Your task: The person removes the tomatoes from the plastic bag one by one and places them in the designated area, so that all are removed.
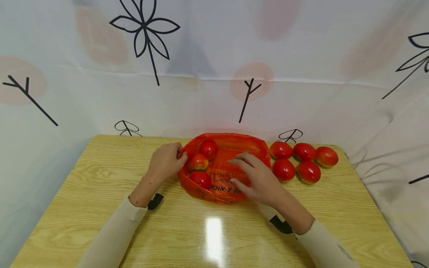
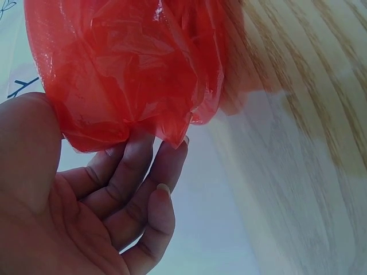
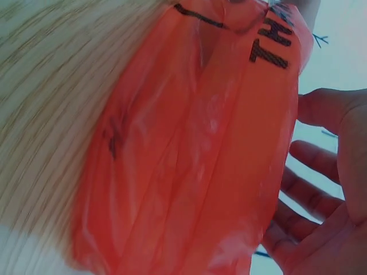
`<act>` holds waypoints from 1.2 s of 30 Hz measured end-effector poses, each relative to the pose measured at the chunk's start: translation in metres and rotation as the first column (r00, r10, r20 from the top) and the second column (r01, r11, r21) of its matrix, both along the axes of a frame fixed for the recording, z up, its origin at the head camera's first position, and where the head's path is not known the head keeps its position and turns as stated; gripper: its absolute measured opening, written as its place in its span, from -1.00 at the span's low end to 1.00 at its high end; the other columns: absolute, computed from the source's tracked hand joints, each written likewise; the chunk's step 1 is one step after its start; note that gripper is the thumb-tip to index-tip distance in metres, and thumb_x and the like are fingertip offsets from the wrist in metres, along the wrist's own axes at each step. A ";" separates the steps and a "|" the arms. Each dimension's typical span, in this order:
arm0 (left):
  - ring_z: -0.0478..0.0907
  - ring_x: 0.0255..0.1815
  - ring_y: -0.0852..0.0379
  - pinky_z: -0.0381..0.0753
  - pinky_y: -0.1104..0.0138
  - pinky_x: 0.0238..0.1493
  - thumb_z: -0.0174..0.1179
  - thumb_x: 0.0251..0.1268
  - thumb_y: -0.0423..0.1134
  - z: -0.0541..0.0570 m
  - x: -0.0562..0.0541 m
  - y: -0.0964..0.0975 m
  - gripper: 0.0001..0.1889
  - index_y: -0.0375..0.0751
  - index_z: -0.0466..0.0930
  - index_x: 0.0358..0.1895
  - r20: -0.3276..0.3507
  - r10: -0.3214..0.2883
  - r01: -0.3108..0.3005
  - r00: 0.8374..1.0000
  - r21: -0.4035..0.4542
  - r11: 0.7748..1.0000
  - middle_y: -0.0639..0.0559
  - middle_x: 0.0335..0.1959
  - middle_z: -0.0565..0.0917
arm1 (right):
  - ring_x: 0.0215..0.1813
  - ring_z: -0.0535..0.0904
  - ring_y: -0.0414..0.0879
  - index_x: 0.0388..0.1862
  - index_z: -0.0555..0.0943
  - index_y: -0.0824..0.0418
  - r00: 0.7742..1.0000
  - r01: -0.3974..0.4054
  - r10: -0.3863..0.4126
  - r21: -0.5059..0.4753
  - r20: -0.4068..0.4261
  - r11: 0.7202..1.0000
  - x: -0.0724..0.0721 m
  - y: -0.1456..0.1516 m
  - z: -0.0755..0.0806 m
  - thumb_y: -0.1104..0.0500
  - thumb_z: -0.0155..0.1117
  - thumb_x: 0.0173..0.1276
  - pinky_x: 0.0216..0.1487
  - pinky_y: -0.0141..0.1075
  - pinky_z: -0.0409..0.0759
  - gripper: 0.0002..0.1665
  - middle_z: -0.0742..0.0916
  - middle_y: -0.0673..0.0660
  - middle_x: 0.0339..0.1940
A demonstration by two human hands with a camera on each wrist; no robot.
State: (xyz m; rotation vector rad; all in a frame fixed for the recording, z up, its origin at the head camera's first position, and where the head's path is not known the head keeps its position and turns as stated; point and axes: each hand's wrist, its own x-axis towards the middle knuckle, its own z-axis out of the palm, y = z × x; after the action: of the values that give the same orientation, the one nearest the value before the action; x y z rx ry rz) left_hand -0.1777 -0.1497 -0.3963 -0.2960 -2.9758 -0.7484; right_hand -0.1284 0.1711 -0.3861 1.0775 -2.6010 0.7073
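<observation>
The left hand (image 1: 167,160) grips the red bag (image 1: 234,142) at frame center. The right hand (image 1: 259,178), fingers apart, hovers over it. Five red fruits (image 1: 283,170) lie at center right.

Bag (image 1: 231,140) on table (image 1: 100,182), frame centre; three fruits (image 1: 197,162) in its left part, five fruits (image 1: 283,170) right; cloth (image 1: 207,104) behind.

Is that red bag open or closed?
Open. The red bag has its mouth spread wide, and three round reddish items show inside.

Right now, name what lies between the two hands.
In the head view, the bag and three fruits inside lie between left hand and right hand.
</observation>
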 end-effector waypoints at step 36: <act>0.40 -0.64 0.09 0.39 0.31 -0.61 0.21 0.41 -0.20 0.002 0.001 0.001 -0.82 -0.17 0.56 -0.38 -0.012 -0.014 0.014 1.000 0.005 1.000 0.05 -0.66 0.45 | 0.56 0.39 -0.07 0.54 0.51 0.03 0.932 -0.309 0.274 0.125 0.236 0.943 -0.013 -0.059 -0.007 0.15 0.52 0.39 0.50 -0.12 0.45 -0.25 0.51 -0.01 0.56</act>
State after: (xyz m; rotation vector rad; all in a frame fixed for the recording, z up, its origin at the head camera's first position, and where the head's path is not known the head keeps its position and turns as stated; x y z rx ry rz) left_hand -0.1764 -0.1491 -0.3944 -0.3208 -2.9632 -0.7527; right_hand -0.1414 0.1118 -0.3931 1.5422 -2.7471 0.7219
